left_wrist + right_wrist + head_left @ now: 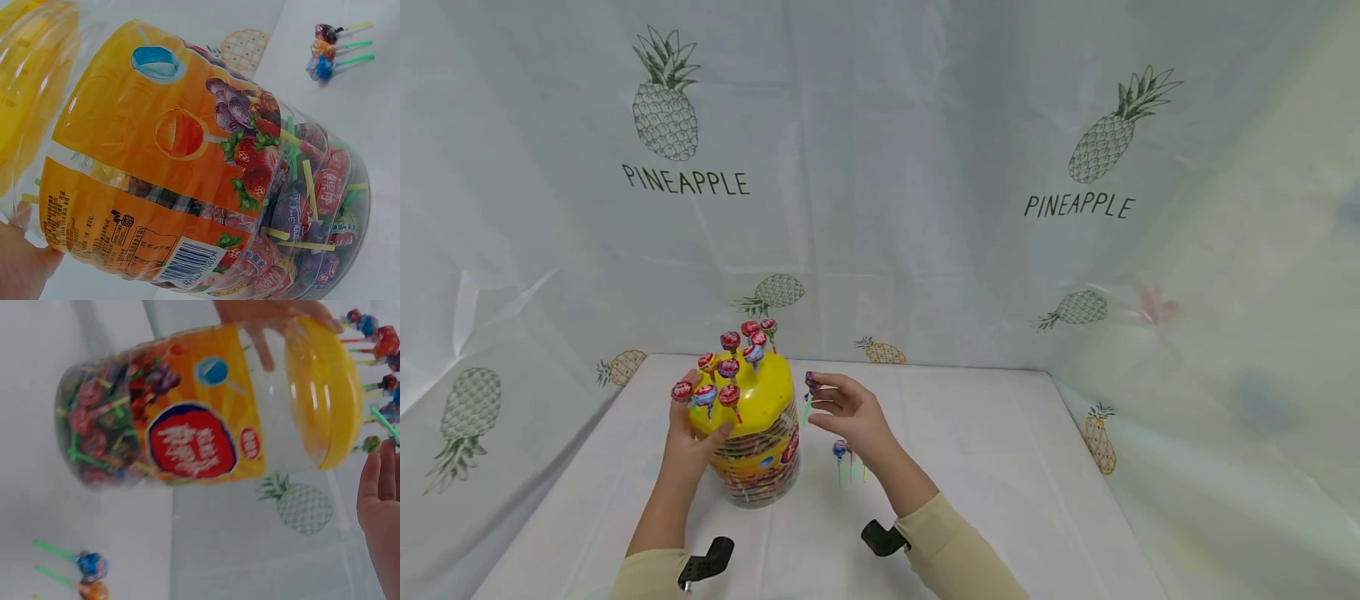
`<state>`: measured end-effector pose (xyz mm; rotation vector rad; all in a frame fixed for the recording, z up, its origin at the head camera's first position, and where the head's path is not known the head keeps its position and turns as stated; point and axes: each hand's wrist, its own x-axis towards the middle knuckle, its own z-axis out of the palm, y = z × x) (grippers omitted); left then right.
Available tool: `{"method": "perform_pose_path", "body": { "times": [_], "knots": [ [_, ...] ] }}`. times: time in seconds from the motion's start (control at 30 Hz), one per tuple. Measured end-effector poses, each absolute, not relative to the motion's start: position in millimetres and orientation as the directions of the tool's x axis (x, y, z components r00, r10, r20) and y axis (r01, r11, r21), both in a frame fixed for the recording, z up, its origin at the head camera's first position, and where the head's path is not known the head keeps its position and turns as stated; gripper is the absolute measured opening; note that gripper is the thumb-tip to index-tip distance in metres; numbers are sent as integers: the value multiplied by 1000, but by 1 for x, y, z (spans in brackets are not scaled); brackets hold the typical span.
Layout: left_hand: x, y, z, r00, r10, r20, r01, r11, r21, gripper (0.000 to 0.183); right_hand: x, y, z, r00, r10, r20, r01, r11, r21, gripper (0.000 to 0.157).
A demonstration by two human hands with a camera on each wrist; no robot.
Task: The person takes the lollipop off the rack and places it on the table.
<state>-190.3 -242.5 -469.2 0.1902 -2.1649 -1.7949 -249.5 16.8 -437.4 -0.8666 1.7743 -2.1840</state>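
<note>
A clear plastic candy jar (758, 467) with a yellow lid (771, 392) stands left of centre on the table. Several wrapped lollipops (730, 395) stick up out of the lid. My left hand (688, 446) grips the jar near its top, thumb at the front. Through the jar wall in the left wrist view, more lollipops (331, 187) show heaped at the bottom. To the right of the lid, my right hand (857, 417) pinches a lollipop (810, 382) by its wrapped head, green stick (384, 422) pointing down.
Three loose lollipops (839, 451) lie on the white table (970, 467), right of the jar and partly behind the right forearm. A pale pineapple-print sheet (880, 167) hangs behind the table. Black camera mounts (707, 562) sit at both wrists.
</note>
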Motion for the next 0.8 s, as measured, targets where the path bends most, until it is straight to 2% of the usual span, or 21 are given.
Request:
{"method": "perform_pose_path", "body": {
  "times": [0.2, 0.57, 0.8],
  "knots": [
    [-191, -243, -469, -936, -311, 164, 102, 205, 973, 93, -253, 35, -457, -857, -464, 224, -142, -205, -968, 53],
    [-192, -244, -472, -936, -304, 176, 118, 199, 973, 92, -264, 66, -496, -884, -446, 138, -87, -133, -987, 59],
    [-192, -243, -470, -937, -299, 183, 135, 174, 975, 91, -259, 86, -496, -891, -443, 100, -112, 2, -994, 56]
  ]
}}
